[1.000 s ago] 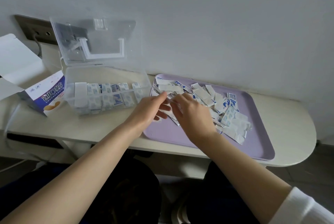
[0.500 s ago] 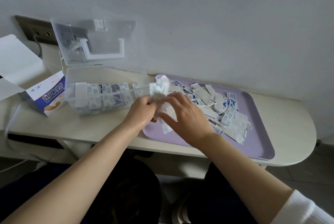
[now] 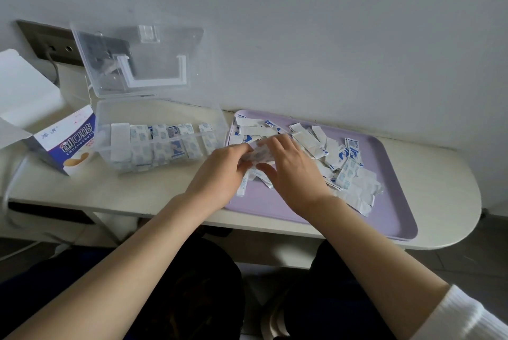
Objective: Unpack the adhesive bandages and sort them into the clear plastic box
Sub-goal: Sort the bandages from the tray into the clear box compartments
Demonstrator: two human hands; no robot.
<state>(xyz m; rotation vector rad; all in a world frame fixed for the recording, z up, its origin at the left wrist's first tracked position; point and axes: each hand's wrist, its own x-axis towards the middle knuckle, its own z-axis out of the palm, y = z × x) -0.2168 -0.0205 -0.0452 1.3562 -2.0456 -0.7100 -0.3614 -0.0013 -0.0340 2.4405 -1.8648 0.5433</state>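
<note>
Pale surface (image 3: 165, 196) against wall. Over left end of tray (image 3: 384, 218), left hand (image 3: 220, 172) and right hand (image 3: 291, 175) pinch one bundle of bandages (image 3: 258, 154), lying crosswise. Open box (image 3: 165, 111) sits just left of tray; left hand nearer.

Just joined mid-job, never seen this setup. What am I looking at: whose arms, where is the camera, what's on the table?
No machine here: these are a person's two bare arms, seen from one wide-angle camera worn on their head, looking down. On the pale table stand a purple tray with a heap of loose wrapped bandages, a clear plastic box, lid raised, holding a row of bandages, and an opened carton. The left hand and right hand together grip a small bundle of bandages over the tray's left end.
</note>
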